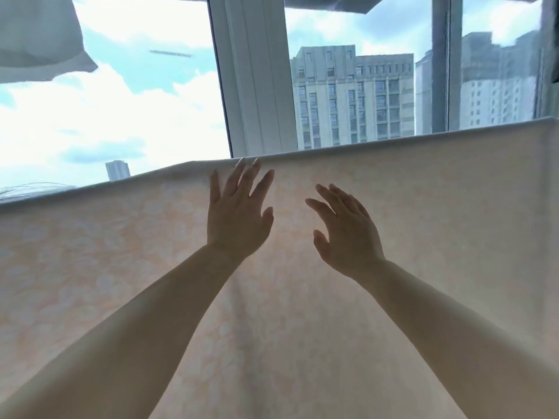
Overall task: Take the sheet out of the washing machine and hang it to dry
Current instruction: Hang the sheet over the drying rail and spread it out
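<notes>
Sheet (423,237) hangs draped; left hand (239,219) perhaps touching it.

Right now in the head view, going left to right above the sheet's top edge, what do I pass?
Hanging pale cloth → open sky with clouds → white window post → grey tower block → dark window post → second tower block.

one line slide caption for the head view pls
Open left hand and right hand at hung pale peach patterned sheet
</notes>
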